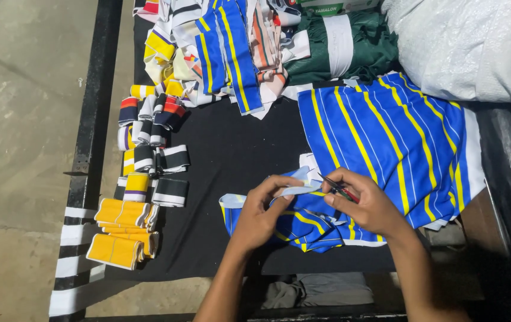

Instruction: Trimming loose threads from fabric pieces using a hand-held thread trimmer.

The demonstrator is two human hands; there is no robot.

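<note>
The left hand (259, 213) pinches a pale strip (296, 188) of a small blue piece (294, 223) with yellow stripes, its fingers closed on the cloth. The right hand (367, 206) holds the other end of the same strip, and between its closed fingers there is also a thin tool (340, 189) with a red part; I cannot tell exactly what tool it is. The blue piece lies on the black table (231, 155), near its front edge, just under both hands. Behind it, touching it, a bigger blue cloth (386, 143) with yellow and white stripes is spread flat. To the left, well apart from the hands, small folded bands (148, 158) in black, white, yellow and red lie in rows, and near them a stack of yellow bands (123, 232) sits at the table corner. At the far side a mixed pile (219, 48) of striped cloths lies beside a green cloth (345, 50). A white sack (470, 48) rests at the far right. On the left is a grey floor (22, 119).
</note>
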